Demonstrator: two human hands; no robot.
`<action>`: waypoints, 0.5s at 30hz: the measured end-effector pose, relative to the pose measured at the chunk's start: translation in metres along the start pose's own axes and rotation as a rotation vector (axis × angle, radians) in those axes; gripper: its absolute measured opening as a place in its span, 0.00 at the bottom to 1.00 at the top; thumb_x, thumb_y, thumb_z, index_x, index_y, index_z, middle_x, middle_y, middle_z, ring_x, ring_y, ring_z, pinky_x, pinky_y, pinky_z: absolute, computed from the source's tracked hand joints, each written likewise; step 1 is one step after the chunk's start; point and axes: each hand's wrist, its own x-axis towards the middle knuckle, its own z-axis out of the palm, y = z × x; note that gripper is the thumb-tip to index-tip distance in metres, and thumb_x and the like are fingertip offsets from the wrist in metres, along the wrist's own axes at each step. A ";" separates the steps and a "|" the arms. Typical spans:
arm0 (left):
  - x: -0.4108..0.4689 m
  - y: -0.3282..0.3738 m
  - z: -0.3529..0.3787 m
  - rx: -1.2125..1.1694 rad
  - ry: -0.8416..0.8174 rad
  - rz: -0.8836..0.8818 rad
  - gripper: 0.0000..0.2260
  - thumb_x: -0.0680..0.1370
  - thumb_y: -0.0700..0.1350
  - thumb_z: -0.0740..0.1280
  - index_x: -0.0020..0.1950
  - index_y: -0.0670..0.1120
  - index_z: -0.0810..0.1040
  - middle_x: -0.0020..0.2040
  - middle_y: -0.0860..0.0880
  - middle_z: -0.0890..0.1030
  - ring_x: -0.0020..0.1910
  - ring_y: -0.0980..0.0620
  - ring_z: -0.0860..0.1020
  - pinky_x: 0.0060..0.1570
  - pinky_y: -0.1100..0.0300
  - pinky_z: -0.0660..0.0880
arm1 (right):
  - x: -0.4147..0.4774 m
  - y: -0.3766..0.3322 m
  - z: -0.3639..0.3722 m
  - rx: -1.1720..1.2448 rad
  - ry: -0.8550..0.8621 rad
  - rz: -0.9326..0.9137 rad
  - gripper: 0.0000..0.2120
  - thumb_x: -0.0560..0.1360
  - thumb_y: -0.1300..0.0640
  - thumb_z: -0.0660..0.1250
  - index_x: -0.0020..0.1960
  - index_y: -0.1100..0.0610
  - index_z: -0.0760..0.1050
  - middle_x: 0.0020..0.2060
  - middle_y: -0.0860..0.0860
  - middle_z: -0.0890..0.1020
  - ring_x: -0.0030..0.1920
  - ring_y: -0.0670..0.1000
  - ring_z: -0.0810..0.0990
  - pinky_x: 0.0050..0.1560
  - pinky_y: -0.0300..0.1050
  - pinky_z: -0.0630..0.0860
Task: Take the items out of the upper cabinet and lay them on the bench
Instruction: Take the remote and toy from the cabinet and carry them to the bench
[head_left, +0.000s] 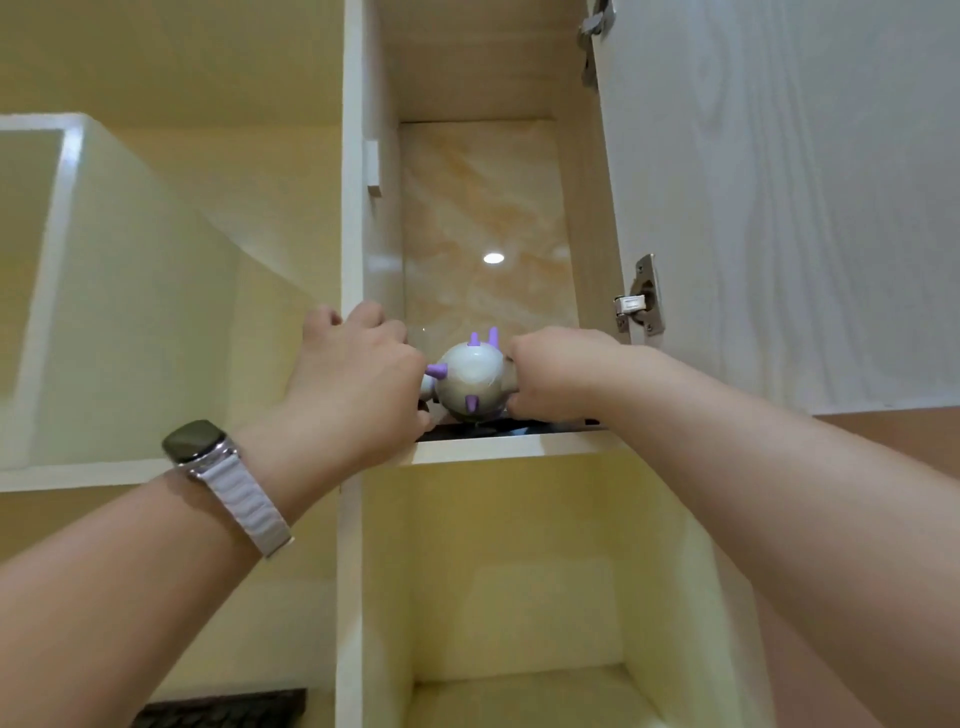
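Where both hands meet, spiked ball (470, 382) between their fingers (514, 402).

Plenty of open room above the spiky ball (470, 382); open door (779, 208) crowding the right, divider wall (352, 208) the left.

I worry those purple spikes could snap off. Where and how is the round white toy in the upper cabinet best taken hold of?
Grip the round white toy on its smooth, rounded body, between the purple spikes. Come in from both sides, as the left hand and right hand do here. It sits at the shelf's front edge, so cupping the sides probably lets it lift out without loading a spike.
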 end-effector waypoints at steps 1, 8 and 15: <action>0.001 0.000 -0.001 0.037 -0.024 0.001 0.14 0.73 0.62 0.62 0.44 0.53 0.78 0.44 0.54 0.71 0.56 0.49 0.67 0.53 0.50 0.60 | 0.002 0.000 0.001 0.006 0.010 -0.006 0.06 0.74 0.52 0.64 0.45 0.53 0.70 0.36 0.48 0.75 0.36 0.52 0.76 0.31 0.42 0.68; 0.006 0.007 -0.007 0.094 -0.183 -0.024 0.13 0.72 0.59 0.65 0.38 0.51 0.69 0.41 0.53 0.70 0.57 0.49 0.66 0.57 0.46 0.60 | 0.002 0.002 0.011 0.043 0.061 -0.013 0.13 0.75 0.52 0.63 0.35 0.54 0.64 0.33 0.50 0.72 0.30 0.49 0.70 0.28 0.42 0.64; -0.014 -0.002 0.000 -0.149 0.158 0.040 0.08 0.71 0.53 0.65 0.38 0.49 0.77 0.40 0.52 0.76 0.47 0.47 0.73 0.44 0.54 0.59 | -0.007 0.001 0.010 0.192 0.266 0.041 0.06 0.77 0.53 0.61 0.46 0.54 0.73 0.35 0.50 0.73 0.34 0.53 0.74 0.27 0.43 0.61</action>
